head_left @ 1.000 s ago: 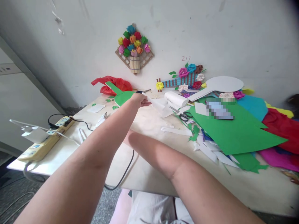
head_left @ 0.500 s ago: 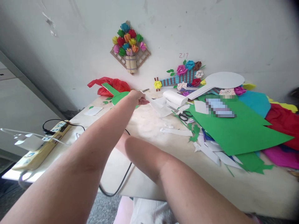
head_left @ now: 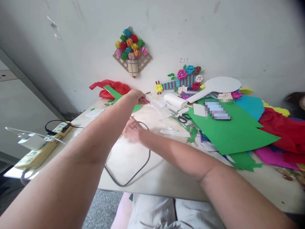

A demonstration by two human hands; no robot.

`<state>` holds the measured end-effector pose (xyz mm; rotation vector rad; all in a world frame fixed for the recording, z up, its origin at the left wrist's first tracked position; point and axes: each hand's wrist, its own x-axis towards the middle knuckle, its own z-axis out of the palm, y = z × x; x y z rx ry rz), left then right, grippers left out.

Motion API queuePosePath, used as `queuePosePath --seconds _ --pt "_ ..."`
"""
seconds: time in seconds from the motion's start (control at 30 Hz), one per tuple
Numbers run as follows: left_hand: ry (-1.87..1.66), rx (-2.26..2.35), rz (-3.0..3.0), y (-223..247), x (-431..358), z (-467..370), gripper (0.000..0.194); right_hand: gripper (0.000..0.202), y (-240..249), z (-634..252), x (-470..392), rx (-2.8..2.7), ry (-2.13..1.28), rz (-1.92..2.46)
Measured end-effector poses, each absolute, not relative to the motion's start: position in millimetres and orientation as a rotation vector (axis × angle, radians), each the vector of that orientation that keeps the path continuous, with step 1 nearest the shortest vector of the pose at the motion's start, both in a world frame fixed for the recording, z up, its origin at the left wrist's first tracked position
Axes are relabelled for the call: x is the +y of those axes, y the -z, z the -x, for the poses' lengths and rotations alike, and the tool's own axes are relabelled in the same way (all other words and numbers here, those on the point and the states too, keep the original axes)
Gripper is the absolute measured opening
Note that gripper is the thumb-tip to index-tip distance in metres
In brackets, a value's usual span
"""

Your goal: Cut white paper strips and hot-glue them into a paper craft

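My left hand (head_left: 138,96) is reached out far over the table, its fingers pressed together at the edge of thin white paper (head_left: 158,105). Beneath that forearm lies a green paddle-shaped cutout (head_left: 111,92), partly hidden. Nearer to me, my right hand (head_left: 132,128) is low over the table beside a black cable (head_left: 149,152); it is blurred and its fingers are partly behind the left forearm. A white paper roll (head_left: 175,101) and black-handled scissors (head_left: 183,118) lie to the right of the left hand.
Green sheets (head_left: 233,133), a phone (head_left: 218,111) and a white paddle-shaped cutout (head_left: 222,85) are at the right, with paper scraps. A yellow power strip (head_left: 39,156) sits at the left edge. Red plastic (head_left: 102,86) lies at the back.
My right hand has come out from behind the left forearm, moving up and to the right. The black cable loop has shifted right. My left hand stays by the white paper.
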<state>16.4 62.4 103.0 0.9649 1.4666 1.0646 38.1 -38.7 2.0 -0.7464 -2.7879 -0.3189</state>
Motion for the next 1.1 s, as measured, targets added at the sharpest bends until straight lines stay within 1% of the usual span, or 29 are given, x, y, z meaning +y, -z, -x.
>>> queuePosePath --seconds 0.1,0.2,0.27,0.37,0.5,0.67,0.73,0.93,1.1 --pt "-1.079 1.454 -0.966 -99.4 62.6 -14.1 0.012 0.022 -5.1 -89.1 -32.6 -2.663 0.55 0.89" --pt "-1.174 1.406 -0.911 -87.8 60.2 -13.2 0.011 0.021 -1.0 -137.9 -33.6 -2.569 0.553 1.092" --pt "-1.229 1.362 -0.843 -74.6 58.8 -12.3 0.01 0.019 4.3 -163.0 -36.5 -2.423 0.487 1.224" --pt "-1.347 1.269 -0.765 -49.8 57.2 -12.3 0.007 0.02 12.0 -186.7 -37.5 -2.097 0.278 1.379" --pt "-1.5 1.157 -0.665 -18.7 49.4 -21.5 0.007 0.026 15.0 -195.6 -26.4 -1.631 -0.035 1.519" --pt "-1.558 0.99 -0.585 7.8 30.1 -41.9 0.01 0.027 11.5 -187.4 -9.2 -1.474 -0.449 1.291" --pt "-1.571 0.962 -0.578 15.0 22.8 -47.0 0.01 0.027 10.3 -186.0 -7.3 -1.437 -0.549 1.213" --pt "-1.607 0.955 -0.555 24.1 14.3 -51.4 0.01 0.026 8.8 -201.1 -13.5 -1.426 -0.656 1.193" --pt "-1.645 0.95 -0.598 26.7 16.5 -52.8 0.011 0.027 12.8 -209.8 -16.3 -1.505 -0.668 1.202"
